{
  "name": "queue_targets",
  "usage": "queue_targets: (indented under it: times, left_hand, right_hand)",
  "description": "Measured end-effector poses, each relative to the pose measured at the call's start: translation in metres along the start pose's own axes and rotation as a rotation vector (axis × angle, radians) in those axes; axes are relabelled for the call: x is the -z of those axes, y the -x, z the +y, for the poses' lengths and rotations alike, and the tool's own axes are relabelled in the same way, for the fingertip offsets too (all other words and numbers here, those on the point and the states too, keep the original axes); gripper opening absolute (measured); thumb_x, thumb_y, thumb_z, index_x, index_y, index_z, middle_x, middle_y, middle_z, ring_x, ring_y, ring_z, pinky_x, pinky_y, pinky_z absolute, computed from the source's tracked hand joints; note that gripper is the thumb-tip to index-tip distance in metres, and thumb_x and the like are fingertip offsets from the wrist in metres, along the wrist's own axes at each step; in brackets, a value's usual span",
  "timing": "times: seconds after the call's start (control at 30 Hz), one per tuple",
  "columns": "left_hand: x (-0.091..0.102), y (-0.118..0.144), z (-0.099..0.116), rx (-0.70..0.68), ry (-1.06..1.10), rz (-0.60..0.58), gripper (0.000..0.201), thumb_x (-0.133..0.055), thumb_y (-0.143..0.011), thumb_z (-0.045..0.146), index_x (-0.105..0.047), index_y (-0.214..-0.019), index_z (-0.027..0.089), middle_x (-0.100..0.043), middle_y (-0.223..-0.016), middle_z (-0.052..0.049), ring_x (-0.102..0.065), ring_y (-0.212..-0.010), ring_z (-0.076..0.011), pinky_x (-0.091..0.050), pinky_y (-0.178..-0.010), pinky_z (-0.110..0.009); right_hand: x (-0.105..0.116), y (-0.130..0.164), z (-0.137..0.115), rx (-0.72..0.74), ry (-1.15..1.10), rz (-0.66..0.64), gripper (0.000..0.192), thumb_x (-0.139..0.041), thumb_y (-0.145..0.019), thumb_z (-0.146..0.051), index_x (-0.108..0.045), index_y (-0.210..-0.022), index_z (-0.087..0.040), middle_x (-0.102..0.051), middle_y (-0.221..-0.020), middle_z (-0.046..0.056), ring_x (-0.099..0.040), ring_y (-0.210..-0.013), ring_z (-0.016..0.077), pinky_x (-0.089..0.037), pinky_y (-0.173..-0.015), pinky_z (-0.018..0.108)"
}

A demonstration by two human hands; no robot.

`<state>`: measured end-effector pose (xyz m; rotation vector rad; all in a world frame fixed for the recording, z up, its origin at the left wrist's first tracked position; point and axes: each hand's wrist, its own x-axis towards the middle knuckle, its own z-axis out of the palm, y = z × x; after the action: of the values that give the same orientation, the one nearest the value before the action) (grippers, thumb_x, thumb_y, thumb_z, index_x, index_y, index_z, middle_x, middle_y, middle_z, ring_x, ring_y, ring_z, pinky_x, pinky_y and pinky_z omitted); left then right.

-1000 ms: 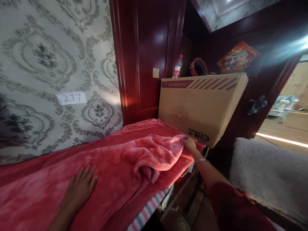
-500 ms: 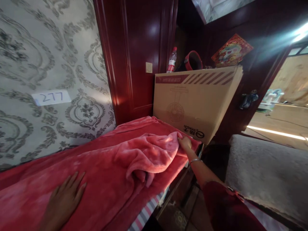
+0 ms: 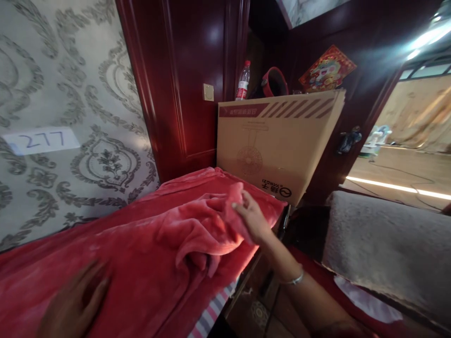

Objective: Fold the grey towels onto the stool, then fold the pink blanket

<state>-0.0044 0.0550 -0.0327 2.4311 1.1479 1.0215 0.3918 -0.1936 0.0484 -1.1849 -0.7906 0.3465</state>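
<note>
Head view: right hand (image 3: 252, 219) pinches a raised corner of the soft, limp red fleece blanket (image 3: 151, 244) bunched just below its fingers, left hand (image 3: 72, 305) flat with fingers spread on it; light, drapey, non-slip, best gripped at corners or hem.

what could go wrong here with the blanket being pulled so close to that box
The right hand grips a corner of the red blanket right beside the cardboard box; a hard tug might drag cloth caught under the box and shift it. A plastic bottle stands behind the box's top and could topple. The left hand pins the blanket, so it may only bunch.
</note>
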Motion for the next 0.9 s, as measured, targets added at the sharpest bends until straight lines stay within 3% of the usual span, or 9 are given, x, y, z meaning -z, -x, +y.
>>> queue_targets:
  times: [0.1,0.2,0.27,0.37,0.47,0.53,0.67,0.77,0.9]
  left_hand:
    - [0.007,0.012,0.041,0.105,0.206,-0.004,0.05,-0.061,-0.072,0.078,-0.07,-0.097,0.036,-0.08,-0.106,0.001,-0.071,-0.104,-0.0388,-0.056,-0.098,-0.058]
    - [0.006,0.026,0.079,0.158,0.414,-0.092,0.057,-0.073,-0.055,0.079,-0.072,-0.087,0.031,-0.08,-0.098,-0.006,-0.072,-0.096,-0.0382,-0.062,-0.085,-0.047]
    - [0.004,0.033,0.097,0.196,0.507,-0.149,0.058,-0.079,-0.045,0.076,-0.071,-0.078,0.028,-0.08,-0.093,-0.009,-0.072,-0.097,-0.0385,-0.062,-0.085,-0.045]
    - [0.005,0.038,0.115,0.306,0.56,-0.259,0.053,-0.082,-0.043,0.073,-0.064,-0.062,0.027,-0.072,-0.067,-0.006,-0.071,-0.086,-0.0361,-0.062,-0.082,-0.044]
    - [0.008,0.039,0.121,0.388,0.63,-0.383,0.05,-0.083,-0.05,0.069,-0.058,-0.056,0.026,-0.064,-0.056,-0.002,-0.069,-0.076,-0.0316,-0.061,-0.079,-0.043]
    - [0.009,0.039,0.121,0.419,0.704,-0.41,0.048,-0.086,-0.051,0.064,-0.061,-0.062,0.024,-0.069,-0.064,-0.002,-0.07,-0.078,-0.0304,-0.061,-0.08,-0.041]
    - [0.01,0.038,0.117,0.444,0.77,-0.371,0.047,-0.084,-0.056,0.062,-0.068,-0.072,0.022,-0.076,-0.077,-0.006,-0.072,-0.085,-0.0313,-0.059,-0.084,-0.04]
    - [0.012,0.038,0.115,0.42,0.773,-0.335,0.043,-0.079,-0.063,0.061,-0.072,-0.078,0.021,-0.078,-0.085,-0.008,-0.073,-0.092,-0.0325,-0.057,-0.093,-0.042]
    - [0.01,0.038,0.111,0.396,0.827,-0.343,0.048,-0.079,-0.065,0.06,-0.077,-0.091,0.02,-0.08,-0.103,-0.011,-0.071,-0.109,-0.0355,-0.054,-0.102,-0.044]
  right_hand:
    - [-0.079,0.045,-0.016,-0.054,-0.22,-0.172,0.057,-0.073,-0.077,-0.034,-0.055,-0.131,-0.028,-0.071,-0.098,0.001,-0.069,-0.085,0.0232,-0.059,-0.079,0.039]
    - [-0.146,0.09,-0.008,-0.016,-0.328,-0.273,0.058,-0.069,-0.077,-0.027,-0.053,-0.133,-0.028,-0.07,-0.118,0.002,-0.067,-0.109,0.0236,-0.056,-0.096,0.04]
    - [-0.178,0.115,0.009,-0.03,-0.375,-0.309,0.065,-0.065,-0.078,-0.024,-0.05,-0.141,-0.028,-0.067,-0.13,0.003,-0.063,-0.12,0.0234,-0.052,-0.106,0.041]
    - [-0.203,0.141,0.039,-0.088,-0.436,-0.355,0.073,-0.063,-0.08,-0.025,-0.044,-0.151,-0.026,-0.061,-0.143,0.005,-0.059,-0.13,0.0244,-0.046,-0.114,0.045]
    - [-0.208,0.152,0.059,-0.18,-0.353,-0.35,0.067,-0.061,-0.085,-0.033,-0.049,-0.151,-0.026,-0.064,-0.139,0.007,-0.06,-0.128,0.0258,-0.048,-0.113,0.047]
    - [-0.203,0.155,0.061,-0.228,-0.268,-0.398,0.066,-0.06,-0.088,-0.038,-0.049,-0.152,-0.027,-0.07,-0.122,0.007,-0.069,-0.106,0.026,-0.059,-0.096,0.049]
    - [-0.181,0.15,0.045,-0.093,-0.062,-0.576,0.048,-0.059,-0.086,-0.032,-0.066,-0.133,-0.034,-0.072,-0.093,0.001,-0.069,-0.075,0.0241,-0.062,-0.07,0.045]
    - [-0.148,0.122,0.024,0.079,0.128,-0.511,0.03,-0.053,-0.091,-0.029,-0.076,-0.109,-0.033,-0.074,-0.085,0.001,-0.072,-0.075,0.024,-0.061,-0.073,0.041]
    - [-0.103,0.039,0.0,0.372,0.509,-0.233,0.041,-0.048,-0.088,-0.016,-0.075,-0.117,-0.027,-0.076,-0.115,0.005,-0.07,-0.11,0.0242,-0.054,-0.104,0.043]
